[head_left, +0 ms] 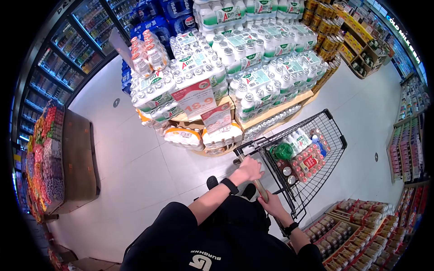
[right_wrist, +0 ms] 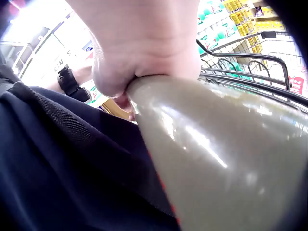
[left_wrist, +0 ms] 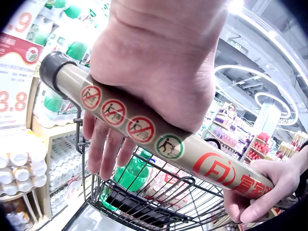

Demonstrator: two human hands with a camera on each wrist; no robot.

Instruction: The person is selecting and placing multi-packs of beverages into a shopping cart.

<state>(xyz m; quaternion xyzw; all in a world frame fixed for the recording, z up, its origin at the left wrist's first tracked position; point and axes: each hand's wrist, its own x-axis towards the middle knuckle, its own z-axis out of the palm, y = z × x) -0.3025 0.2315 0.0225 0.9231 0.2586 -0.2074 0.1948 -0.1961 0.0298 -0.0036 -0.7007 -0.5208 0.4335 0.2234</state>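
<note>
A wire shopping cart (head_left: 337, 135) stands in front of me, with a beige handle bar (head_left: 260, 185) bearing round safety stickers (left_wrist: 140, 129). My left hand (head_left: 247, 170) lies over the bar's left end, fingers (left_wrist: 103, 147) wrapped down its far side. My right hand (head_left: 271, 205) grips the bar's right end (left_wrist: 269, 187), and in the right wrist view that hand (right_wrist: 139, 43) closes round the bar (right_wrist: 216, 154). In the basket lie green bottles (head_left: 284, 151), a red pack of cans (head_left: 309, 162) and a pack of white bottles (head_left: 300, 140).
A pallet display of shrink-wrapped white bottle packs with red price signs (head_left: 194, 99) rises just ahead left of the cart. Glass-door chillers (head_left: 68, 49) line the far left, and a snack bin (head_left: 45, 158) stands nearer. Boxed goods on shelves (head_left: 357, 230) crowd the lower right.
</note>
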